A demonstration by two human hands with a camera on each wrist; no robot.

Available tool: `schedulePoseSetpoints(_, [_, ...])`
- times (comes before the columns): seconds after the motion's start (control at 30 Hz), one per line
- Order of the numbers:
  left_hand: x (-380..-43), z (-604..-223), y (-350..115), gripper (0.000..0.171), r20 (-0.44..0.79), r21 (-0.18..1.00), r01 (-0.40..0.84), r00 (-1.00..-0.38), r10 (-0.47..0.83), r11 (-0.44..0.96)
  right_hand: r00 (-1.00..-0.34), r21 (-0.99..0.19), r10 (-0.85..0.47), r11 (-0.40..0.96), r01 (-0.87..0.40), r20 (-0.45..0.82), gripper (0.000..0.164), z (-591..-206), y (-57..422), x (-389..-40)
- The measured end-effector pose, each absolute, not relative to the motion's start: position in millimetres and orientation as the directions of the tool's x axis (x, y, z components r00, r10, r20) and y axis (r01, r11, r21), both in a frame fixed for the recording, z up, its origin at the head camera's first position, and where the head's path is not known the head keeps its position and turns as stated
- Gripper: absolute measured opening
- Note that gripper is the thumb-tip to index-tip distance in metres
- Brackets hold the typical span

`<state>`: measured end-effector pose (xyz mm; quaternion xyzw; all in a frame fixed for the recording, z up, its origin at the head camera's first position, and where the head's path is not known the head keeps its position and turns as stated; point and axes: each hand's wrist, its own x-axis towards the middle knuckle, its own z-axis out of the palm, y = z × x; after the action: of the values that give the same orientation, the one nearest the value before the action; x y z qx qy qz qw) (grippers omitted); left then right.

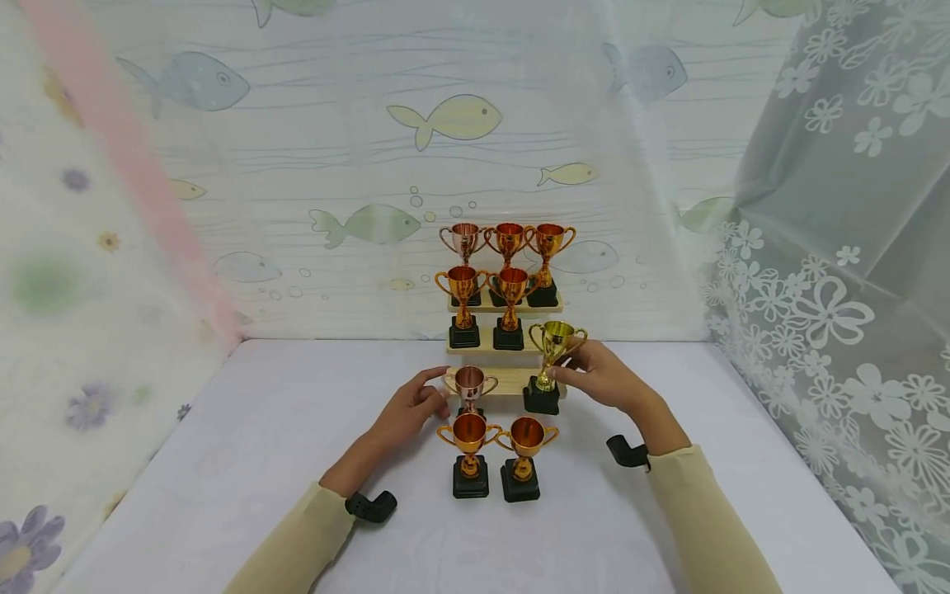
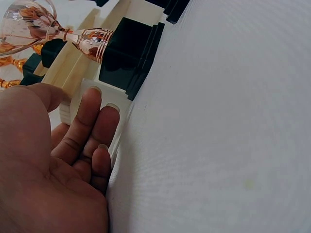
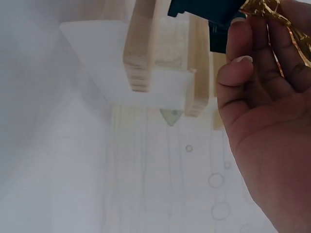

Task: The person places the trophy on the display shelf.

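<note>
My right hand (image 1: 604, 375) holds a gold trophy cup (image 1: 555, 337) by its stem, slightly tilted, at the right end of the lowest step of a wooden display stand (image 1: 508, 381). The trophy's black base (image 3: 206, 9) appears at the top of the right wrist view, off the step there. At the step's left end, my left hand (image 1: 404, 417) grips the wood between thumb and finger, the other fingers (image 2: 90, 109) curled beneath. Beside it a rose-gold trophy (image 1: 470, 381) stands before the stand. Two bronze trophies (image 1: 471, 433) are nearer on the table.
On the middle step stand two bronze trophies (image 1: 510, 285). The top step carries a rose-gold trophy (image 1: 464, 238) and two bronze ones. White cloth covers the table (image 1: 312, 396). A fish-print curtain (image 1: 341, 148) hangs behind, and sheer floral fabric (image 1: 839, 313) at the right.
</note>
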<state>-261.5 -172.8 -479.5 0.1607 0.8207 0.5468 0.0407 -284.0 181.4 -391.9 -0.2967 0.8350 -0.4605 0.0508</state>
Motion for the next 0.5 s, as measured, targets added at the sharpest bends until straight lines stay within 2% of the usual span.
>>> schedulePoseSetpoints(0.27, [-253, -459, -172, 0.052, 0.059, 0.918, 0.184, -0.94, 0.336, 0.351, -0.838, -0.783, -0.475, 0.4, -0.477, 0.267, 0.02, -386, 186, -286])
schedulePoseSetpoints(0.5, [-241, -441, -168, 0.051, 0.072, 0.916, 0.202, -0.933, 0.352, 0.347, -0.862, -0.756, -0.379, 0.437, -0.487, 0.336, 0.02, -374, 180, -278])
